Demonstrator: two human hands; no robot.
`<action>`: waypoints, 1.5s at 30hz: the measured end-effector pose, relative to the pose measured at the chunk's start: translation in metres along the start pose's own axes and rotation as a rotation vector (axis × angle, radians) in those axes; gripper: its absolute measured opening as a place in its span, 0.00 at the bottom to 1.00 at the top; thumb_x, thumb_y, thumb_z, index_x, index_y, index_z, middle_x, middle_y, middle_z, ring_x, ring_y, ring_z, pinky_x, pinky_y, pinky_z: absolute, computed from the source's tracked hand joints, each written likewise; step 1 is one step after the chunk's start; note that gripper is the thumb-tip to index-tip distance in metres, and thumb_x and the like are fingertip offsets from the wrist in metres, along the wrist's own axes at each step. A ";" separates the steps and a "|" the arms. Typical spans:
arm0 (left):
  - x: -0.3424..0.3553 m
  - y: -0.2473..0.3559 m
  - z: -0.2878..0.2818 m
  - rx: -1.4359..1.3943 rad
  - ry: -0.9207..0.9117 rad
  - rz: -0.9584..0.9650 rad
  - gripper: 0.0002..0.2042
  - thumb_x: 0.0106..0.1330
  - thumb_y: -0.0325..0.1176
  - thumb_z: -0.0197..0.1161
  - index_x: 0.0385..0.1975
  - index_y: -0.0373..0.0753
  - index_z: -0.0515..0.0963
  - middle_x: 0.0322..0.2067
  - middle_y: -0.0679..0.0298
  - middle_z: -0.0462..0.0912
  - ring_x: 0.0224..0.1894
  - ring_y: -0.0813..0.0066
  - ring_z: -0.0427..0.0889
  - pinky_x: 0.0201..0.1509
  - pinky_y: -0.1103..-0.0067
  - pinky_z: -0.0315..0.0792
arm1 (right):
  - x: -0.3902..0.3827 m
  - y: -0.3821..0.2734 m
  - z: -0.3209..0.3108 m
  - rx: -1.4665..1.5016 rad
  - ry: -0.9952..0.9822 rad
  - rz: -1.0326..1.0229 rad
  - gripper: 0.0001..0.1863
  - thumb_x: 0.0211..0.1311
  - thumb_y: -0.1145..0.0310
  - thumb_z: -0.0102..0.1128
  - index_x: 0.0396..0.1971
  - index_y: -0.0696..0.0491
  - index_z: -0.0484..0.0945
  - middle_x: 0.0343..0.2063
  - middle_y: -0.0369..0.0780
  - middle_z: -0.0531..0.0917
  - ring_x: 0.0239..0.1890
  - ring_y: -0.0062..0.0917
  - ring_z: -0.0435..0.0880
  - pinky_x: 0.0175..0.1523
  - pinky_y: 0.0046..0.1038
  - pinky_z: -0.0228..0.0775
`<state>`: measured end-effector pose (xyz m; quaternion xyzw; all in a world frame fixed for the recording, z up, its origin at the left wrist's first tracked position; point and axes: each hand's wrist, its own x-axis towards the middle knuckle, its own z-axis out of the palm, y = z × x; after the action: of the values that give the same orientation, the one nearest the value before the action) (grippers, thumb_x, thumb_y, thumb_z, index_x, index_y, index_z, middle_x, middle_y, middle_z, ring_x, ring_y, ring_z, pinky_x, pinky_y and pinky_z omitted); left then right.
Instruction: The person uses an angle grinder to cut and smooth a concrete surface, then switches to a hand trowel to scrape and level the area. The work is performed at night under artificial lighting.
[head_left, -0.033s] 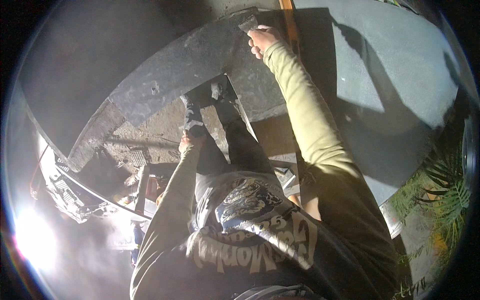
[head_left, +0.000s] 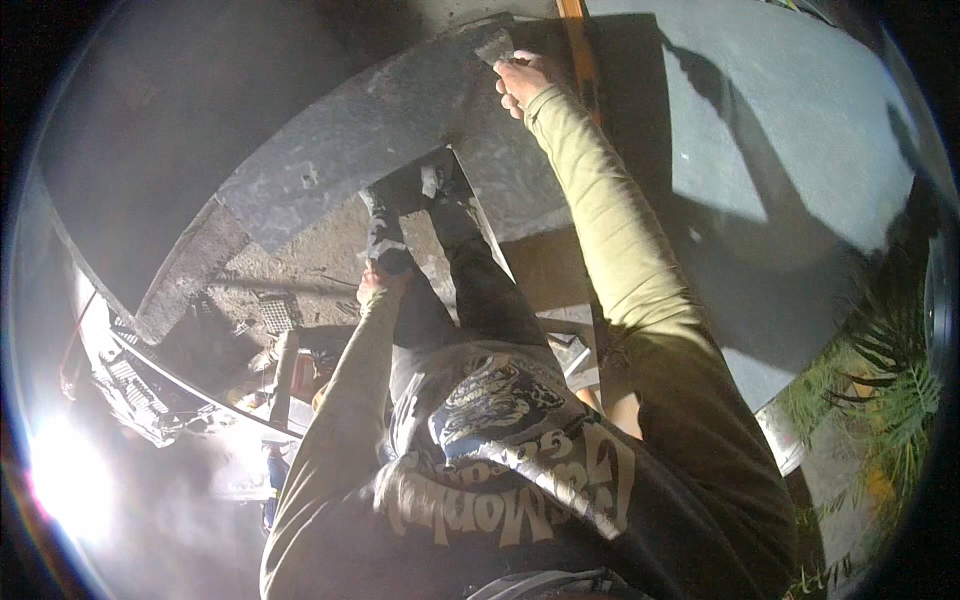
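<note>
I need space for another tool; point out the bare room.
Mostly bare: the pale grey panel right of the orange strip, and the dark grey panel between the scraper in the right hand and the legs. Their slopes are unclear. Crowded: lower left, with clutter beside the left forearm.

Likely building site: rough, dirty ground [head_left: 305, 250], bare grey surface [head_left: 800, 110], glaring light [head_left: 72, 480].

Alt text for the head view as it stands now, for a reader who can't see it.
The right hand grips a flat tool over a dark grey panel, while the left hand is by the left leg, its grip unclear. A bright light glares at lower left; plants stand at right.
</note>
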<state>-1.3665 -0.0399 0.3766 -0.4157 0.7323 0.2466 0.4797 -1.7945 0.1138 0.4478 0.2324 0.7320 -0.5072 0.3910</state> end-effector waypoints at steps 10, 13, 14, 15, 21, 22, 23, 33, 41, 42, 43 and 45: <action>0.003 0.007 -0.002 0.083 -0.039 -0.048 0.47 0.52 0.63 0.73 0.66 0.37 0.67 0.57 0.47 0.82 0.60 0.51 0.82 0.61 0.63 0.77 | -0.002 0.009 0.000 0.097 -0.014 0.112 0.10 0.72 0.60 0.59 0.40 0.51 0.74 0.22 0.36 0.79 0.13 0.21 0.73 0.13 0.24 0.61; -0.002 0.003 -0.008 0.082 -0.073 -0.049 0.50 0.52 0.63 0.73 0.69 0.36 0.65 0.58 0.47 0.81 0.60 0.51 0.82 0.61 0.63 0.78 | -0.006 0.011 0.003 0.087 0.036 0.114 0.08 0.71 0.62 0.61 0.40 0.50 0.75 0.22 0.35 0.79 0.13 0.19 0.73 0.13 0.24 0.61; -0.001 0.005 -0.008 0.092 -0.076 -0.054 0.51 0.52 0.64 0.73 0.70 0.36 0.64 0.58 0.46 0.81 0.60 0.51 0.82 0.61 0.63 0.78 | 0.012 0.002 0.003 0.100 0.022 0.095 0.08 0.71 0.63 0.61 0.41 0.50 0.76 0.21 0.36 0.79 0.13 0.19 0.73 0.12 0.24 0.60; 0.004 0.013 -0.010 0.098 -0.075 -0.050 0.52 0.51 0.64 0.73 0.71 0.36 0.63 0.58 0.46 0.81 0.60 0.51 0.82 0.62 0.63 0.77 | 0.030 -0.006 -0.004 0.111 0.012 0.065 0.07 0.70 0.64 0.62 0.41 0.50 0.76 0.21 0.36 0.79 0.12 0.20 0.73 0.11 0.25 0.60; 0.010 -0.002 0.003 0.078 -0.069 -0.039 0.53 0.50 0.66 0.72 0.71 0.36 0.63 0.57 0.46 0.82 0.61 0.50 0.82 0.62 0.63 0.77 | -0.003 0.003 -0.004 0.147 -0.051 0.107 0.11 0.70 0.60 0.59 0.33 0.50 0.73 0.21 0.34 0.77 0.14 0.18 0.71 0.13 0.24 0.59; 0.004 0.008 -0.003 0.082 -0.045 -0.059 0.53 0.49 0.66 0.73 0.71 0.37 0.63 0.57 0.46 0.82 0.60 0.50 0.82 0.61 0.63 0.78 | 0.015 -0.002 -0.002 0.137 0.008 0.109 0.11 0.70 0.59 0.60 0.34 0.50 0.73 0.21 0.34 0.77 0.13 0.19 0.71 0.12 0.24 0.57; 0.005 0.005 -0.002 0.078 -0.038 -0.046 0.53 0.49 0.66 0.73 0.70 0.37 0.64 0.57 0.46 0.82 0.59 0.50 0.83 0.61 0.63 0.78 | 0.027 -0.009 0.001 0.125 0.054 0.106 0.11 0.70 0.59 0.60 0.35 0.50 0.73 0.21 0.34 0.77 0.13 0.19 0.71 0.11 0.25 0.56; 0.004 -0.002 -0.003 0.070 -0.051 -0.064 0.52 0.48 0.65 0.74 0.70 0.36 0.64 0.56 0.47 0.83 0.59 0.51 0.83 0.61 0.63 0.78 | 0.021 -0.009 -0.008 0.018 0.042 0.100 0.10 0.72 0.57 0.58 0.38 0.48 0.75 0.22 0.33 0.77 0.13 0.18 0.69 0.11 0.26 0.57; 0.007 0.002 -0.011 0.057 -0.088 -0.063 0.53 0.49 0.64 0.75 0.71 0.36 0.62 0.58 0.48 0.82 0.59 0.52 0.83 0.61 0.63 0.78 | 0.031 -0.007 -0.015 0.034 0.016 0.045 0.10 0.70 0.57 0.62 0.40 0.46 0.74 0.22 0.32 0.77 0.11 0.16 0.68 0.11 0.23 0.56; 0.007 -0.001 -0.008 0.054 -0.077 -0.065 0.53 0.49 0.64 0.75 0.71 0.36 0.62 0.58 0.48 0.82 0.59 0.52 0.83 0.61 0.63 0.78 | 0.025 -0.008 -0.012 0.031 0.022 0.061 0.10 0.70 0.57 0.62 0.41 0.46 0.74 0.23 0.32 0.77 0.11 0.15 0.68 0.12 0.23 0.57; 0.007 -0.004 -0.006 0.052 -0.065 -0.067 0.53 0.49 0.64 0.75 0.71 0.36 0.62 0.58 0.48 0.82 0.59 0.52 0.83 0.60 0.63 0.78 | 0.015 -0.006 -0.008 0.027 0.027 0.076 0.10 0.70 0.57 0.62 0.43 0.45 0.74 0.23 0.32 0.77 0.12 0.15 0.68 0.12 0.23 0.57; 0.007 -0.008 -0.005 0.048 -0.049 -0.054 0.54 0.49 0.64 0.75 0.71 0.36 0.62 0.58 0.48 0.82 0.59 0.52 0.83 0.61 0.63 0.78 | 0.012 0.000 -0.008 -0.030 0.064 0.085 0.12 0.70 0.57 0.62 0.46 0.45 0.74 0.23 0.32 0.77 0.13 0.14 0.69 0.13 0.23 0.57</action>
<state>-1.3635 -0.0508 0.3732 -0.4175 0.7147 0.2259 0.5137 -1.8044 0.1205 0.4396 0.2737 0.7411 -0.4713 0.3920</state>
